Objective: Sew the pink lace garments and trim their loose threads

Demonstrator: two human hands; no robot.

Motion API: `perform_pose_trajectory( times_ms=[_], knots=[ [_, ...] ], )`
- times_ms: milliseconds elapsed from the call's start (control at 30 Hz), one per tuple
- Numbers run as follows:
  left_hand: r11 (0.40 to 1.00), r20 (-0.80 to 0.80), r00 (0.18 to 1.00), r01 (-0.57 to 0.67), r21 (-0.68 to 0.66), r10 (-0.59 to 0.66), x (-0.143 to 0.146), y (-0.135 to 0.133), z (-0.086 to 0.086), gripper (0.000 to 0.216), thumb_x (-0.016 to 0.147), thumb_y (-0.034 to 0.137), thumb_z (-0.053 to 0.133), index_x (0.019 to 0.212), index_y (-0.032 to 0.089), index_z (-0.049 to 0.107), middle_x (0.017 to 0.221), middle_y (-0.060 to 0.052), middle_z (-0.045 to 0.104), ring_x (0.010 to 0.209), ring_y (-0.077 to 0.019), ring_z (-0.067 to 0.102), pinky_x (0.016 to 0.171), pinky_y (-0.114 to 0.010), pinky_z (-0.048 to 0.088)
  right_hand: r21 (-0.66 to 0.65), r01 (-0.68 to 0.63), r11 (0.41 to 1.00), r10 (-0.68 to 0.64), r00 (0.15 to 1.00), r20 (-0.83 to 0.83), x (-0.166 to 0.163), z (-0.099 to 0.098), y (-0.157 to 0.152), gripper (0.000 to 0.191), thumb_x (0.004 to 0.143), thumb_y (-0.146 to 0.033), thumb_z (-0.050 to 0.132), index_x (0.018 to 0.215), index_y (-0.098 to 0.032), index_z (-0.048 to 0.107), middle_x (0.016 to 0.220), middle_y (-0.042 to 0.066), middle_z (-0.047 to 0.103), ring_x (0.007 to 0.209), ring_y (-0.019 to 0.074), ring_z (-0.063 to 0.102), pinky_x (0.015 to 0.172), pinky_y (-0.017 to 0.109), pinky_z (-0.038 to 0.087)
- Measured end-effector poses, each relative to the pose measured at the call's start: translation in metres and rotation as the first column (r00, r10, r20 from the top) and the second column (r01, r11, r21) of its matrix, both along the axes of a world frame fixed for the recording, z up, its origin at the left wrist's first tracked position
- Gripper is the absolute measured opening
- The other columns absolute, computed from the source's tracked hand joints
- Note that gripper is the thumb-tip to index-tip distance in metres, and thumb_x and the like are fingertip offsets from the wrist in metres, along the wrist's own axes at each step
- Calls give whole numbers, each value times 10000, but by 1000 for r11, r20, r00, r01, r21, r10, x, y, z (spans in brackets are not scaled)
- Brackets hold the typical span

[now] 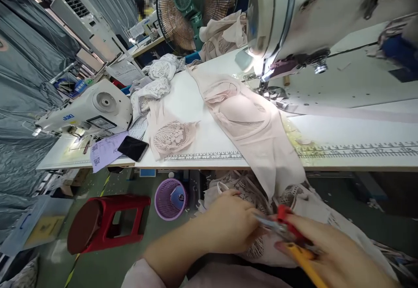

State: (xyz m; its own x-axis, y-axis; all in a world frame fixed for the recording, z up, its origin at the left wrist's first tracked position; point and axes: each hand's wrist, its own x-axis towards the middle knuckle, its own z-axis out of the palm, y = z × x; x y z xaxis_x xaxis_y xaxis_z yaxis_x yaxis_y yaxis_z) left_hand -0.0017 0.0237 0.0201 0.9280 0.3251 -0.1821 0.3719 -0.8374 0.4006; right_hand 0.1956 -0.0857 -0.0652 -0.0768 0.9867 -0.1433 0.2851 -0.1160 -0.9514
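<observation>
My left hand (230,222) is closed over the lap, gripping part of a pale lace garment (244,188) that hangs below the table edge. My right hand (336,249) is wrapped around small scissors (281,226) with red handles; their blades point left and reach close to my left fingers. A yellow-orange stick-like piece (305,264) also shows at my right hand, blurred by motion, its kind unclear. Above, a pale pink bra (243,112) lies across the table and drapes over its front edge, one end near the sewing machine needle area.
The white table (212,142) has a printed ruler along its front. A large sewing machine (313,14) stands right, another (98,107) left. A black phone (133,148) lies beside lilac paper (106,151). Below are a purple basket (170,196) and red stool (107,222).
</observation>
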Motion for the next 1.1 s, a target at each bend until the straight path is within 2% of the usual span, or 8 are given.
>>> perform_pose_trajectory(
  times_ms=[67,167,467,633,767,900,1000,1100],
  knots=[
    [1000,39,999,15,27,-16,0,-1,-3,202,909,229,503,856,133,673,742,-86,695,689,-212,641,940,-395,418,-51,-76,996,73,996,-56,-16,14,12,80,759,-306,627,774,-227,634,773,26,693,714,229,647,644,274,560],
    [997,88,994,62,49,-66,-1,0,-7,268,937,266,476,806,133,668,709,-93,676,653,-214,613,883,-387,437,-118,-87,989,73,990,-117,-24,26,22,106,763,-320,616,735,-219,598,716,14,659,704,218,626,643,263,550],
    [985,90,983,151,82,-158,1,1,-5,272,943,213,467,754,137,647,708,-77,680,681,-196,609,940,-389,403,-244,-104,964,61,983,-175,-22,21,19,269,751,-424,676,704,-198,538,712,-7,545,698,187,533,638,253,503],
    [978,42,988,142,151,-149,-5,3,-1,266,942,217,471,744,150,635,705,-50,657,660,-182,586,1031,-484,340,-251,-65,966,10,976,-216,-24,32,20,377,728,-515,689,620,-207,500,647,-20,506,626,165,506,569,235,493],
    [967,-60,991,131,219,-120,-20,7,6,214,931,129,426,911,159,638,773,-30,649,734,-178,588,1114,-574,230,-178,-90,980,69,990,-123,-22,38,22,469,738,-574,654,562,-217,407,556,-44,414,509,117,382,454,201,409],
    [971,-126,992,38,238,-7,-40,15,13,237,921,113,439,1071,161,616,857,-49,658,852,-187,603,1134,-593,204,-154,-88,984,76,994,-84,-18,39,23,461,753,-581,628,570,-219,411,558,-41,424,511,120,383,448,199,393],
    [985,-64,993,-93,148,103,-53,23,15,251,946,140,411,1071,167,627,896,-63,669,883,-170,620,1132,-539,264,-152,-102,983,93,993,-66,-17,33,20,394,770,-537,630,604,-212,484,583,-27,498,538,136,461,483,201,435],
    [971,137,965,-208,-118,224,-61,26,10,245,961,198,415,1039,165,645,904,-70,689,886,-151,642,1090,-426,364,-101,-75,992,69,996,-59,-17,18,9,355,772,-530,633,641,-210,555,604,-9,583,558,164,548,495,204,477]
  ],
)
